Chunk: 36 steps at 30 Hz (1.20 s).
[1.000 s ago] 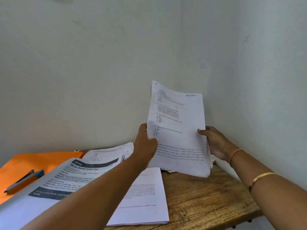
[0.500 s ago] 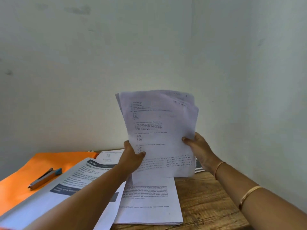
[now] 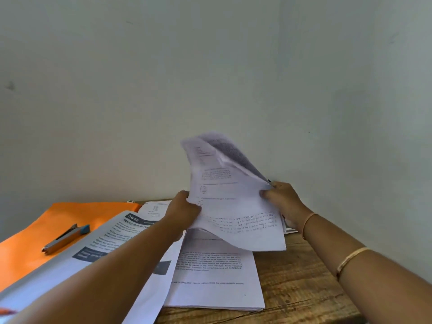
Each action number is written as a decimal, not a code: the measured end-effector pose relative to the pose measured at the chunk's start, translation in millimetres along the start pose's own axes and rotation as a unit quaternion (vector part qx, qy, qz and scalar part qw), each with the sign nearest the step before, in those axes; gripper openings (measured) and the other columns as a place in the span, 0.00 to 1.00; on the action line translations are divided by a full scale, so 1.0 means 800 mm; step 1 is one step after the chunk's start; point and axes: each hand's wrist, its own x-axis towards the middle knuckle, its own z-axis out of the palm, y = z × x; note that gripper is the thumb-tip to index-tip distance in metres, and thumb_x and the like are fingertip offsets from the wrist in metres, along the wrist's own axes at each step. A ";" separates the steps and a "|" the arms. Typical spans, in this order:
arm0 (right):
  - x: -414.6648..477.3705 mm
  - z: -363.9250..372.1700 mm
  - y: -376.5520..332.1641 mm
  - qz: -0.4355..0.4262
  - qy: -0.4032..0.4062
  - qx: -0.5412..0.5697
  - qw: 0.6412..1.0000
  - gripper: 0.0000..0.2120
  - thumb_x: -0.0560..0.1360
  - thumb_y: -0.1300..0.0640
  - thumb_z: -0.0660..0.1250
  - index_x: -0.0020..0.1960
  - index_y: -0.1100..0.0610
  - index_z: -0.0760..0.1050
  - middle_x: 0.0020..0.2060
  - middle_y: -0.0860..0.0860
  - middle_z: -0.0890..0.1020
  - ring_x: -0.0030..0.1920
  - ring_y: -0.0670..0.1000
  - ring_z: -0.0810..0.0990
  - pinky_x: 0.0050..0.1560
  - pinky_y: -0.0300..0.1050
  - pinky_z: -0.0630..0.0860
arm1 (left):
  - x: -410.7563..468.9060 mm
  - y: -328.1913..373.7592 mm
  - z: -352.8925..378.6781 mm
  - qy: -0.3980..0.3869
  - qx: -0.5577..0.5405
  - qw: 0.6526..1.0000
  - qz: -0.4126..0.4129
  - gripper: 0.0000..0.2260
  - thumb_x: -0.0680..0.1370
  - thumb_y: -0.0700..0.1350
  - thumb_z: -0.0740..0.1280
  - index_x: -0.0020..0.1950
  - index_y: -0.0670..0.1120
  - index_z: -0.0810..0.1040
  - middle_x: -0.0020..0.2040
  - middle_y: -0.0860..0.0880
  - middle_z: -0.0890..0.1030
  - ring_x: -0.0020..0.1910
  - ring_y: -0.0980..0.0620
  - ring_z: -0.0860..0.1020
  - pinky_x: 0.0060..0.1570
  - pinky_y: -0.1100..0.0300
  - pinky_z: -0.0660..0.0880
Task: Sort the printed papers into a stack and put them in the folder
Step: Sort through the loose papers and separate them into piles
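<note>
My left grip (image 3: 184,213) and right grip (image 3: 285,202) each pinch the sheaf of white printed papers (image 3: 233,206); its top, flatter before, now bends backward, blurred.

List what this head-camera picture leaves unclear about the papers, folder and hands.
Head view, held papers: tops motion-blurred; text and sheet count unreadable.
Right hand: fingers hidden behind those papers.
Orange folder: covered by a printed booklet, cut by the left edge; open or closed unclear.
Flat stack: top hidden by the left hand.
</note>
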 end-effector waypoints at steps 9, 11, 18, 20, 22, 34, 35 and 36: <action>0.007 0.004 0.006 0.162 -0.086 0.291 0.939 0.16 0.81 0.52 0.57 0.50 0.65 0.74 0.36 0.61 0.82 0.35 0.56 0.82 0.30 0.43 0.81 | 0.033 -0.004 -0.036 -0.056 -0.346 0.914 -0.206 0.09 0.80 0.32 0.54 0.41 0.36 0.71 0.19 0.46 0.74 0.15 0.58 0.70 0.28 0.70 0.73; 0.010 0.012 0.010 0.176 -0.086 0.209 0.958 0.18 0.81 0.49 0.56 0.49 0.64 0.73 0.36 0.61 0.80 0.36 0.57 0.80 0.31 0.44 0.80 | 0.039 -0.006 -0.046 -0.034 -0.400 0.892 -0.210 0.10 0.80 0.32 0.53 0.41 0.36 0.70 0.20 0.45 0.74 0.15 0.58 0.71 0.27 0.74 0.68; -0.005 0.048 0.030 0.170 -0.102 -0.110 0.974 0.04 0.74 0.65 0.60 0.43 0.60 0.73 0.34 0.57 0.76 0.31 0.52 0.74 0.30 0.39 0.72 | 0.043 -0.035 -0.048 0.042 -0.442 0.877 -0.185 0.09 0.80 0.32 0.55 0.58 0.38 0.70 0.37 0.44 0.72 0.16 0.59 0.72 0.15 0.71 0.65; -0.010 0.057 0.028 0.165 -0.113 -0.092 0.975 0.07 0.74 0.64 0.60 0.49 0.60 0.73 0.41 0.58 0.79 0.38 0.55 0.78 0.34 0.41 0.72 | 0.042 -0.042 -0.044 0.048 -0.436 0.880 -0.183 0.11 0.80 0.31 0.56 0.61 0.38 0.70 0.37 0.44 0.73 0.16 0.60 0.72 0.15 0.71 0.65; -0.012 0.064 0.026 0.162 -0.123 -0.082 0.976 0.11 0.75 0.63 0.61 0.57 0.60 0.72 0.49 0.57 0.80 0.44 0.55 0.78 0.39 0.41 0.72 | 0.040 -0.046 -0.041 0.049 -0.429 0.883 -0.184 0.13 0.80 0.31 0.56 0.65 0.36 0.69 0.39 0.44 0.73 0.17 0.60 0.73 0.15 0.71 0.66; -0.005 0.056 0.009 0.141 -0.094 -0.047 0.984 0.09 0.75 0.72 0.54 0.41 0.63 0.69 0.34 0.57 0.71 0.32 0.54 0.71 0.31 0.39 0.68 | 0.027 -0.049 -0.034 0.054 -0.404 0.895 -0.181 0.12 0.80 0.33 0.59 0.62 0.38 0.70 0.40 0.44 0.75 0.30 0.56 0.74 0.17 0.72 0.68; -0.002 0.045 0.004 0.144 -0.087 -0.024 0.985 0.11 0.75 0.73 0.53 0.38 0.63 0.68 0.33 0.58 0.71 0.32 0.55 0.71 0.33 0.40 0.69 | 0.026 -0.049 -0.035 0.054 -0.402 0.896 -0.180 0.12 0.80 0.33 0.59 0.63 0.38 0.70 0.40 0.44 0.75 0.31 0.55 0.73 0.18 0.72 0.68; 0.002 0.032 0.001 0.146 -0.079 -0.019 0.986 0.12 0.75 0.74 0.52 0.37 0.64 0.68 0.32 0.59 0.72 0.32 0.55 0.71 0.34 0.41 0.69 | 0.026 -0.049 -0.035 0.053 -0.400 0.897 -0.181 0.13 0.80 0.34 0.60 0.64 0.38 0.70 0.41 0.44 0.74 0.32 0.54 0.73 0.18 0.72 0.69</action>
